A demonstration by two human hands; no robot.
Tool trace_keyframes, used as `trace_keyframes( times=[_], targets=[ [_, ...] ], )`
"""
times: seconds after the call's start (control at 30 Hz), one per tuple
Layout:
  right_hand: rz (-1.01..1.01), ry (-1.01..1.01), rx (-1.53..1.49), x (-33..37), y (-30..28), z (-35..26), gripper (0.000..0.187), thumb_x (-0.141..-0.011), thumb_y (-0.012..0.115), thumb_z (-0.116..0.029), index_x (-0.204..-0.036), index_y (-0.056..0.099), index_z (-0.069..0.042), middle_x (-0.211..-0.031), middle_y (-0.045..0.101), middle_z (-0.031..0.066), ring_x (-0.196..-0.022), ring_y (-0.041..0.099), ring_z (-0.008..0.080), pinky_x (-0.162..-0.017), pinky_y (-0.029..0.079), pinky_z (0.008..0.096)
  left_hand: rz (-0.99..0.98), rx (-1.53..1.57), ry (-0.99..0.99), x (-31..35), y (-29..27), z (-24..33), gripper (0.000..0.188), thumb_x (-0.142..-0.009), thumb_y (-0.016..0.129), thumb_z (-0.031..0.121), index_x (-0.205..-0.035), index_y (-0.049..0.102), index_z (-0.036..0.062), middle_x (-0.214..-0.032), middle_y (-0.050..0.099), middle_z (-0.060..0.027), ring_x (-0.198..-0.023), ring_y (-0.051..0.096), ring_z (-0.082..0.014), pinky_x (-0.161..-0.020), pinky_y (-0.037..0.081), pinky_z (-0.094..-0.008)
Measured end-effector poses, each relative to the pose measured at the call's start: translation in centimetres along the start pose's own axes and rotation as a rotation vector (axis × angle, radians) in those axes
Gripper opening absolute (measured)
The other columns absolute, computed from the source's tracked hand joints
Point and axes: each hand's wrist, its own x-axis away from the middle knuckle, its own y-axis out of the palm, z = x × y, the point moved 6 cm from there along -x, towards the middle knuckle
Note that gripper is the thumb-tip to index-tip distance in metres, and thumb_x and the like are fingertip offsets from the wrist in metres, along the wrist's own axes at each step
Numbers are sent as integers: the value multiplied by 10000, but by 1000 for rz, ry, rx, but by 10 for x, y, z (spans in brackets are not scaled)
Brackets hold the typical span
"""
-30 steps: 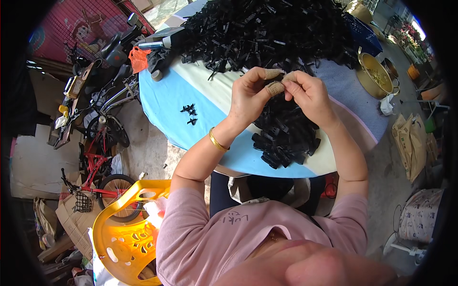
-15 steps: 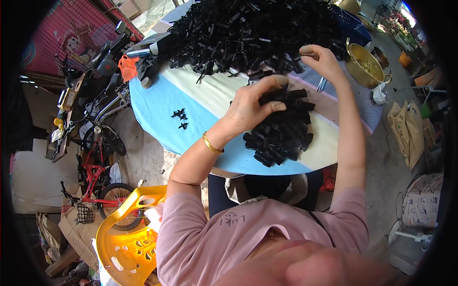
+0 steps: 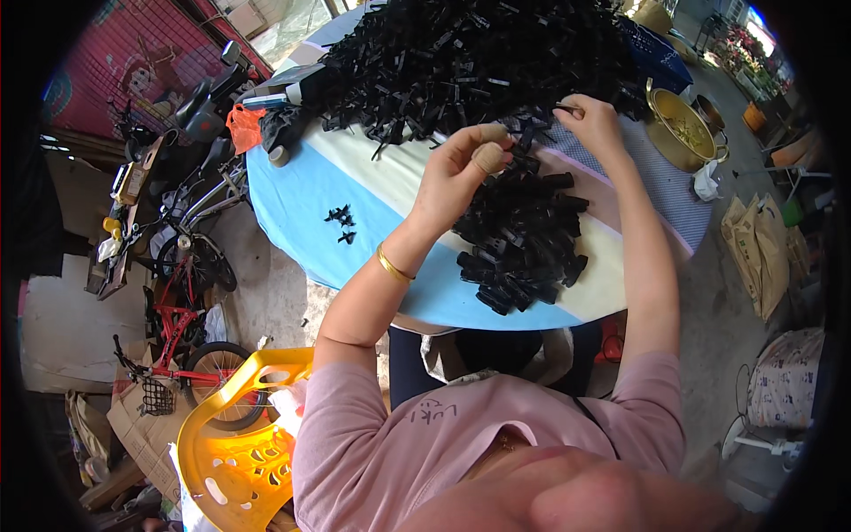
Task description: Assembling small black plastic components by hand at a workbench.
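My left hand, with a gold bracelet at the wrist and tan coverings on the fingertips, hovers at the upper left edge of a smaller heap of black plastic pieces. Its thumb and fingers are curled together; whatever they hold, if anything, is hidden. To the right, my right hand pinches a small black piece between thumb and fingers. A large pile of black plastic pieces spreads across the far part of the table, just beyond both hands.
The striped cloth covers a round table; a few small black bits lie on its left. An orange bag sits at the left edge. Right are a brass-coloured pot and blue crate. A yellow chair stands near left.
My left hand has lifted off the smaller heap and moved slightly left and away from me, its fingers curling closer. My right hand has shifted little, still pinching.
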Motion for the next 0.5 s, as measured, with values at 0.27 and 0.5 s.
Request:
trace_keyframes(
  times=[0.27,0.5],
  targets=[
    [239,-985,-254,79,-47,-139,338,-631,702,-7,-957,619,-21,-646,509,53,-537,507,188,-472,407,276,-202,324,-206,-2,-8,-1,614,-860,536,329,-1302,301,-25,-1144,511,-169,-977,577,-243,-887,456,-352],
    [255,-1095,-147,93,-43,-144,213,-631,662,-94,-835,625,-47,-708,546,29,-573,538,176,-489,445,276,-422,450,-379,3,-4,-2,509,-857,553,236,-1253,375,-29,-1074,560,-148,-962,584,-259,-890,455,-374]
  ],
)
